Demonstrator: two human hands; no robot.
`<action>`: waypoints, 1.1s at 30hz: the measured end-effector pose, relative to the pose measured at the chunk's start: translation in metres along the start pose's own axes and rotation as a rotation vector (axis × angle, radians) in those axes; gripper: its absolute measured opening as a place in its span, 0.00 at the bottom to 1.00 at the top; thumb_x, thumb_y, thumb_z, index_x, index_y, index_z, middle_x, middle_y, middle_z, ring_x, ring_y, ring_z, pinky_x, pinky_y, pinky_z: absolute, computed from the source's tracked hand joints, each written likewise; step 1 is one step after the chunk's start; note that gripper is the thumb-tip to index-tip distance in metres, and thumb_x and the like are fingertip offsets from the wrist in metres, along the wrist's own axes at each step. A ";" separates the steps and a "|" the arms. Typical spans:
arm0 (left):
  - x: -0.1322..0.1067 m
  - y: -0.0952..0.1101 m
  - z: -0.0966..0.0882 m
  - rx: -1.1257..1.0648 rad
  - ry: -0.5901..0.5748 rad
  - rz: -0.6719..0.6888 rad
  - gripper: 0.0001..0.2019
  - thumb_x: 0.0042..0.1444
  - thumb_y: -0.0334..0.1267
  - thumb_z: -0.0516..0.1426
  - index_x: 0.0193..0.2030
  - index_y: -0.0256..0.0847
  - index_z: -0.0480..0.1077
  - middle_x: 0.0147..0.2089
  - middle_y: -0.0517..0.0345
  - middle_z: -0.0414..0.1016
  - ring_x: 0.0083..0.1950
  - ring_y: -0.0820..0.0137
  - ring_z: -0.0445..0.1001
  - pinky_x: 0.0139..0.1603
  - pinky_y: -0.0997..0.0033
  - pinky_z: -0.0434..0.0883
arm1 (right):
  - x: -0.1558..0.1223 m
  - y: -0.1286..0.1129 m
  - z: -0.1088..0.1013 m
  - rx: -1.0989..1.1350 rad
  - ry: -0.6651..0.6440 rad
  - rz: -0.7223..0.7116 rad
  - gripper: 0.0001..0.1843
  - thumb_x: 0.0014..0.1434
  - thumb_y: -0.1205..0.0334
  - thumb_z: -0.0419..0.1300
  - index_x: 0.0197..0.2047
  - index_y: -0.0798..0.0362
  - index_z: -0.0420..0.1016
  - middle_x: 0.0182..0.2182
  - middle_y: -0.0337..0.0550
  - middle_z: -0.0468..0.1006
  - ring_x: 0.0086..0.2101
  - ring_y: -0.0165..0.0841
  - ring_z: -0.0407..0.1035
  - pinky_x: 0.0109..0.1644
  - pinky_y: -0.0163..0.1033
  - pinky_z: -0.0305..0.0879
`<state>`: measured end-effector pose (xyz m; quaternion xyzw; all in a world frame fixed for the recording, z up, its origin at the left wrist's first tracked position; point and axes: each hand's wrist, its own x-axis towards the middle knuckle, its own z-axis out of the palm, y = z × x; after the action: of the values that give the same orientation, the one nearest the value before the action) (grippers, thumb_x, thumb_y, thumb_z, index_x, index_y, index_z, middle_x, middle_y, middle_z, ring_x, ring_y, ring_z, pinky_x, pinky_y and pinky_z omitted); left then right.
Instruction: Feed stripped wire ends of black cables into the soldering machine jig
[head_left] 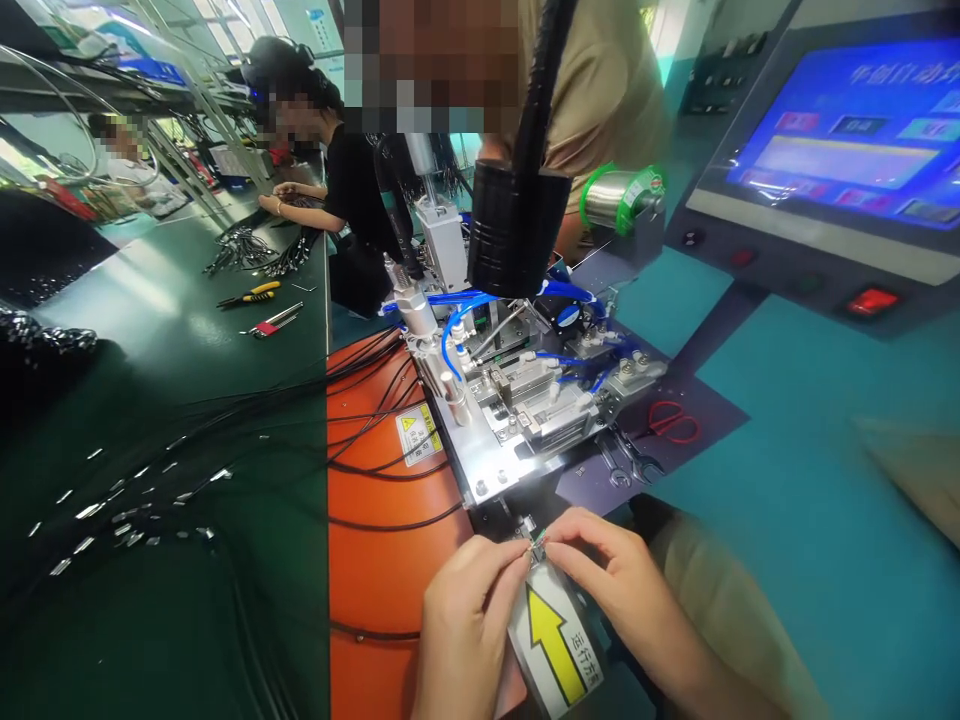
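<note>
Just below the machine's near edge, we find the fingertips (523,551) of both hands meeting over one tiny part (537,545). Left hand (466,605): thumb and forefinger pinching it from one side. Right hand (611,565): thumb and forefinger pinching from the other (we see a hint of green there, too small to make out). Directly beneath sits a label (556,640) with a big yellow arrow, angled away from us.

Outward we go! Ahead of the hands, the machine (551,425) gleams, blue tubes (450,335) looping over it, and a black hood (517,235) hangs above. To its right we spot wrenches (630,465), then red-handled scissors (675,425); behind, a green-rimmed spool (622,200). Upper right, the screen (847,130) glows blue over a lit red switch (874,301).

On our left, black cables (382,526) cross the orange board (375,585) and spread over the green bench (292,570). Farther up lie yellow-handled pliers (259,293), and beyond them a person in black (360,180) bends over more cables.
</note>
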<state>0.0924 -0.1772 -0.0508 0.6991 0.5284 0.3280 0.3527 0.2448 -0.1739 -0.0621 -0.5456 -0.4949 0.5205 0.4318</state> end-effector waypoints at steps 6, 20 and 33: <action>-0.001 0.002 0.000 0.003 -0.012 -0.001 0.08 0.59 0.34 0.52 0.37 0.44 0.73 0.30 0.60 0.70 0.32 0.73 0.70 0.31 0.77 0.67 | 0.001 -0.001 0.002 0.040 -0.025 0.045 0.09 0.51 0.59 0.55 0.24 0.55 0.71 0.25 0.40 0.71 0.30 0.34 0.65 0.34 0.35 0.60; -0.002 0.002 0.003 -0.090 0.036 -0.156 0.07 0.56 0.36 0.54 0.33 0.41 0.74 0.29 0.58 0.72 0.32 0.71 0.71 0.31 0.77 0.66 | -0.010 0.001 0.004 -0.637 -0.078 -0.622 0.12 0.60 0.71 0.47 0.25 0.55 0.64 0.24 0.40 0.66 0.29 0.33 0.58 0.35 0.41 0.50; -0.003 0.007 0.002 -0.080 -0.005 -0.140 0.10 0.56 0.36 0.53 0.27 0.40 0.74 0.25 0.59 0.68 0.28 0.72 0.67 0.28 0.78 0.61 | 0.007 -0.009 0.005 -0.450 -0.093 -0.524 0.10 0.60 0.71 0.50 0.27 0.53 0.62 0.28 0.39 0.67 0.32 0.34 0.60 0.36 0.40 0.54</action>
<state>0.0968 -0.1815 -0.0465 0.6467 0.5615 0.3216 0.4039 0.2389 -0.1656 -0.0542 -0.4575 -0.7394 0.2942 0.3968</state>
